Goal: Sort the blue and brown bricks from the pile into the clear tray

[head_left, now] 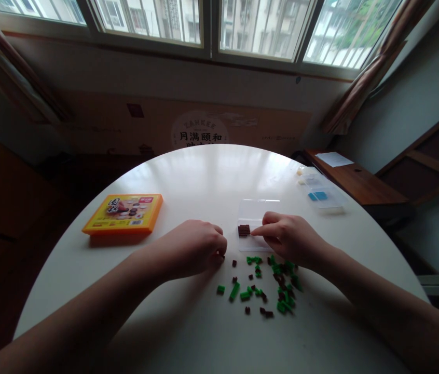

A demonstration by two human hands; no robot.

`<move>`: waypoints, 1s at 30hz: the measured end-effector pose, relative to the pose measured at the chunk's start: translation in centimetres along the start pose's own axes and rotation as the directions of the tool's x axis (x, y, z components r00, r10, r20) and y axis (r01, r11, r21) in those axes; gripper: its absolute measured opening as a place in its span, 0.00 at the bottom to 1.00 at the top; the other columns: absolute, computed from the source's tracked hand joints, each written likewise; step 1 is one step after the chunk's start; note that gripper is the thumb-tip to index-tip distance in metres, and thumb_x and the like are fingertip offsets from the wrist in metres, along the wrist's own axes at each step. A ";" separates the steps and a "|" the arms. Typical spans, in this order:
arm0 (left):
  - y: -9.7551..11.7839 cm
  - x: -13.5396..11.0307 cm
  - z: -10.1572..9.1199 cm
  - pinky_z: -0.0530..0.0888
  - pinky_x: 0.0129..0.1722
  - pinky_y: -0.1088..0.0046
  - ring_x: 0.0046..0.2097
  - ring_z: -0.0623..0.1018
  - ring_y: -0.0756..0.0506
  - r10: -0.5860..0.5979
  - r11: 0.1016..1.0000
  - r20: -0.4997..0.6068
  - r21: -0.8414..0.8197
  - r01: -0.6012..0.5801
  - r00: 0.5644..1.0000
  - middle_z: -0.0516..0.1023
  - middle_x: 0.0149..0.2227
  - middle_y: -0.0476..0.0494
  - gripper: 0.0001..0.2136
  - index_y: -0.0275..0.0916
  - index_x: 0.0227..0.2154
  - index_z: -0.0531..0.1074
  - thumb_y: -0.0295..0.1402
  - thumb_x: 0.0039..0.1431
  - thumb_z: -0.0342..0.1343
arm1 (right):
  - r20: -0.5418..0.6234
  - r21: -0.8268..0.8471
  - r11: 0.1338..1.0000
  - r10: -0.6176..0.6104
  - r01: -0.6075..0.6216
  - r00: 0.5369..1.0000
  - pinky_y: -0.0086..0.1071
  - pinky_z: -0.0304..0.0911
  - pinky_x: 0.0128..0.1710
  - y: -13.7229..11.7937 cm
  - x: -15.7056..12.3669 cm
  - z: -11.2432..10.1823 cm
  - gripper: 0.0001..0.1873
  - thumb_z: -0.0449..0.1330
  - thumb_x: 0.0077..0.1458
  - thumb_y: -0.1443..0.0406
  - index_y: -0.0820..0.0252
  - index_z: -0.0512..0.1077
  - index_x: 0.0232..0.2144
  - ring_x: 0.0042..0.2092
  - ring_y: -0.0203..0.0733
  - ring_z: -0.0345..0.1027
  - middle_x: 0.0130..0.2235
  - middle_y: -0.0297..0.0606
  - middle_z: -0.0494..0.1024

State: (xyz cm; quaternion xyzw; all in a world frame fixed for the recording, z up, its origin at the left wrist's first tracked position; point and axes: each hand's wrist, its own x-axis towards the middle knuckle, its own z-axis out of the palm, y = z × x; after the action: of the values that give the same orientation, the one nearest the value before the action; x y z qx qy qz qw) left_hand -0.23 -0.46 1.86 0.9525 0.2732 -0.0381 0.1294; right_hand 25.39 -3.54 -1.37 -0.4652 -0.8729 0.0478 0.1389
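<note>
A small brown brick assembly (244, 230) lies on a clear plastic sheet (258, 213) on the white round table (188, 176). My right hand (289, 239) rests beside it, its index fingertip touching the assembly's right edge. My left hand (194, 246) is curled with its fingertips down on the table near a tiny brown piece (223, 257); what its fingers pinch is hidden. Several loose green and brown bricks (270, 283) are scattered just in front of both hands.
An orange box (124, 214) with printed pictures lies at the left. Clear plastic trays (320, 195), one holding something blue, sit at the table's far right edge. A wooden bench (354, 176) with a paper stands beyond, under the windows.
</note>
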 end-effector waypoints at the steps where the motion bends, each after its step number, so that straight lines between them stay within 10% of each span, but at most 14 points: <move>1: 0.0 0.0 0.0 0.67 0.31 0.75 0.31 0.76 0.49 -0.001 1.000 0.001 0.001 0.001 1.000 0.79 0.34 0.49 0.07 0.44 0.31 0.79 0.29 0.57 0.56 | 0.003 -0.003 1.000 0.002 -0.002 1.000 0.29 0.57 0.29 0.0 0.0 0.0 0.15 0.56 0.58 0.70 0.48 0.81 0.40 0.30 0.34 0.66 0.35 0.34 0.76; 30: 0.0 0.1 0.0 0.67 0.31 0.74 0.31 0.76 0.49 0.002 1.000 -0.010 0.011 -0.002 1.000 0.79 0.33 0.50 0.07 0.45 0.31 0.78 0.29 0.57 0.55 | -0.001 -0.017 1.000 0.010 -0.010 1.000 0.29 0.58 0.29 0.0 0.0 0.3 0.15 0.56 0.58 0.69 0.51 0.79 0.41 0.31 0.34 0.67 0.37 0.35 0.77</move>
State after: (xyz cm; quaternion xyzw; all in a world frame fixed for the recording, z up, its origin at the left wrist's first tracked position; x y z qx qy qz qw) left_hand -0.17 -0.39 1.85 0.9536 0.2726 -0.0346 0.1229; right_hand 25.30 -3.51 -1.69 -0.4708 -0.8709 0.0407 0.1349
